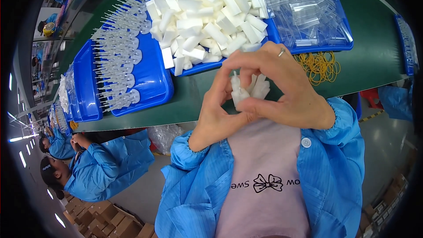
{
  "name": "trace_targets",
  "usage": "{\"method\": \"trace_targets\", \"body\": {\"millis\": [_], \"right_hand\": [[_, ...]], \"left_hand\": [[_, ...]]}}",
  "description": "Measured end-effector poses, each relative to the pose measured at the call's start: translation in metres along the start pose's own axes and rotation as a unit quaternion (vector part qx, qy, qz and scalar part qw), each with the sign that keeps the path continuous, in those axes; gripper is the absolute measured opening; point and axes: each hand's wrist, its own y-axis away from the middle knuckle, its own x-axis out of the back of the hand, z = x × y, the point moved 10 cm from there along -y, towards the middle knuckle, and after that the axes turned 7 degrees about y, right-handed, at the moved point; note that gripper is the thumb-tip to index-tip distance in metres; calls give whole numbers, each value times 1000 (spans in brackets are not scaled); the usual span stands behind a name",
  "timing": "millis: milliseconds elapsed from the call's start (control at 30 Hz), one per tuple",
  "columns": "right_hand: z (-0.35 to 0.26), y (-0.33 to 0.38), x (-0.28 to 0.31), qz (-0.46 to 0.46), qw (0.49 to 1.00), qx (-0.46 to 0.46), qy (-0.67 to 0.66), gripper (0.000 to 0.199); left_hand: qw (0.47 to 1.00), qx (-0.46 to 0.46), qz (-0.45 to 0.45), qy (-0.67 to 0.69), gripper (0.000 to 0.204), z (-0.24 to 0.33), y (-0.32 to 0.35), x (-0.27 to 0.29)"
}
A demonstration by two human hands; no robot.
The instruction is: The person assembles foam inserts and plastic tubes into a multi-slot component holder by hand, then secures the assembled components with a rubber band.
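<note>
White and, I'm guessing, light, stiff and slippery, the slim-tipped plastic piece (238,94) is sitting between both hands near the desk (185,103), the right hand (291,83) clamping its fingers on the lower end, a sensible hold, the left hand (216,119) curling round, its grip unclear.

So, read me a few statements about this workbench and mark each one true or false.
1. The left hand and right hand are both around a small white item. True.
2. A ring sits on the left hand. False: the ring is on the right hand.
3. The white blocks are heaped left of the clear plastic pieces. True.
4. The yellow bands lie inside a tray. False: the yellow bands lie on the green table.
</note>
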Motion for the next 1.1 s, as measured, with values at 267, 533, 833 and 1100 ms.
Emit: {"method": "trace_targets", "body": {"millis": [267,533,833,1100], "right_hand": [[63,43,67,167,982,-64,69,30],[77,43,30,90,922,-60,372,27],[63,50,46,173,946,-8,273,27],[59,47,42,201,973,-75,-87,21]], "left_hand": [[980,-6,-10,200,96,-10,-3,6],[994,12,41,102,70,-25,-3,15],[932,-171,136,-288,77,-17,3,23],[921,-191,87,-329,75,-19,8,17]]}}
